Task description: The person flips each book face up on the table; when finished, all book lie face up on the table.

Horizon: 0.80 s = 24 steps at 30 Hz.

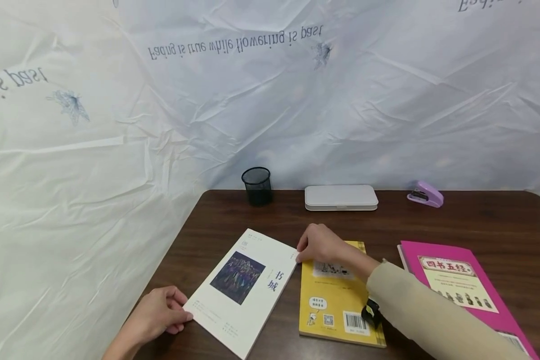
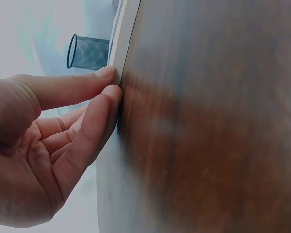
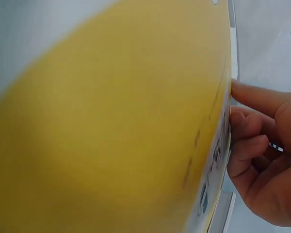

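the white book point(image 1: 252, 295) was turned aslant at the left side of the table point(image 1: 432, 222), its front cover up. the left hand point(image 1: 157, 312) pinched its lower left corner between thumb and fingers; the right hand point(image 1: 321, 242), fingers bent, gripped its upper right corner. the right forearm, in a beige sleeve point(image 1: 427, 310), reached across the yellow book point(image 1: 337, 295), which lay just beside the white one. farther right lay the pink book point(image 1: 459, 275). along the far edge were a black mesh cup point(image 1: 258, 187), a white case point(image 1: 341, 198) and a purple stapler point(image 1: 426, 195).
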Tool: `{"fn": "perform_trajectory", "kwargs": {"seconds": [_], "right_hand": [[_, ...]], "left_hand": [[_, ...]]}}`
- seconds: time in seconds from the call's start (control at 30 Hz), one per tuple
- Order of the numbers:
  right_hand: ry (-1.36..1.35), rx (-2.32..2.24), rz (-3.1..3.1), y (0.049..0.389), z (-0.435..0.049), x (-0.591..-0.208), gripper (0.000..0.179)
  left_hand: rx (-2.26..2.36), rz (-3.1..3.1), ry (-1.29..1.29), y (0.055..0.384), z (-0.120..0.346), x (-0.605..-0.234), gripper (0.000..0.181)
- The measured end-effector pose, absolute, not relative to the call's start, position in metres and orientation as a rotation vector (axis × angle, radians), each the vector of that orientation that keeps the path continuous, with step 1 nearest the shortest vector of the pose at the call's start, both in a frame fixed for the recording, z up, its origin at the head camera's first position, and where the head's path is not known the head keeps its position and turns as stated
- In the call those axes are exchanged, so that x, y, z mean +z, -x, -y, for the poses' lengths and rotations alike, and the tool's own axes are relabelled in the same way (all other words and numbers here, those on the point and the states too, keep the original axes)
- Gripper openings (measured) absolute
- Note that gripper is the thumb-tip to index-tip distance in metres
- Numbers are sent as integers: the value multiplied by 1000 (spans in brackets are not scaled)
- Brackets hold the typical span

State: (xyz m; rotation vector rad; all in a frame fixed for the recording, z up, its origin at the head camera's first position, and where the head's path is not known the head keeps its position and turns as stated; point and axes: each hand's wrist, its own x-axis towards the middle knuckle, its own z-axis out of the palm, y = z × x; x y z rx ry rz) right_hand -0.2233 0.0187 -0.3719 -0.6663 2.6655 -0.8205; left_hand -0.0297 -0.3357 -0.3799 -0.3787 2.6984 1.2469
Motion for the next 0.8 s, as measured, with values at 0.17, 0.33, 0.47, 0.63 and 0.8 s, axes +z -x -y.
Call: {"fn": "perform_trajectory", "kwargs": {"seconds": [0.17,0.33,0.47,0.63,0.8], "right_hand": [[653,-811,-2650,219,-19,-369,22],[687,-788,-2633,215,-20,-368,30],[703,-771,-2646,212,-19,-368,30],[694,-764,-2697,211,-14,-369,27],[693,-747,-2724,213,-12,-372,23]], "left_hand": [[1244,-2706,366,28,336,-380,25],[1240,-2695,381,27,337,-380,24],[1227,-2698,401,28,337,-380,24],[1219,-2701,403,29,336,-380,24],[1221,-2698,389,30,334,-381,24]]}}
